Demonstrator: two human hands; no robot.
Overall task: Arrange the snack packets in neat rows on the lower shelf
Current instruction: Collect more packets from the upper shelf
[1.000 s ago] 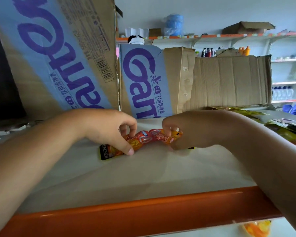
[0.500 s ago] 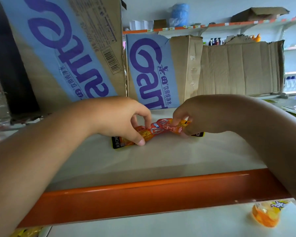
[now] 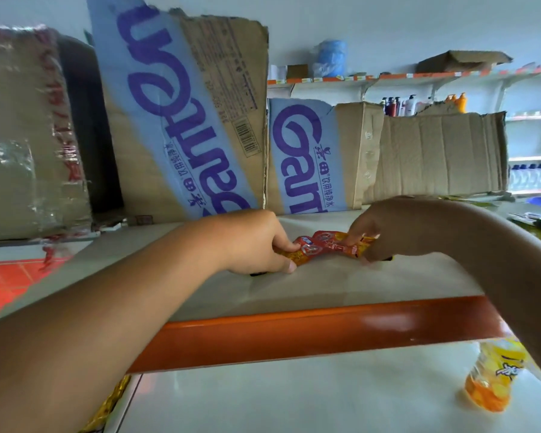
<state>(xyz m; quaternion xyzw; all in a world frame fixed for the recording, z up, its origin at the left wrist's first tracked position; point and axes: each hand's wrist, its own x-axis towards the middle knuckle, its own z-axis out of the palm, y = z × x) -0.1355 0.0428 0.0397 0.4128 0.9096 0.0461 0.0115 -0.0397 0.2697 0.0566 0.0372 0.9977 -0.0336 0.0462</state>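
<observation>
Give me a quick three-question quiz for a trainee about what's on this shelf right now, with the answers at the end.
1. True or false: the left hand and the right hand both hold the snack packets.
2. What stands behind the packets at the back of the shelf? A) cardboard boxes B) glass jars C) a basket
3. Fill in: the shelf's front lip is coloured ____.
Key: 1 true; 2 A; 3 orange.
</observation>
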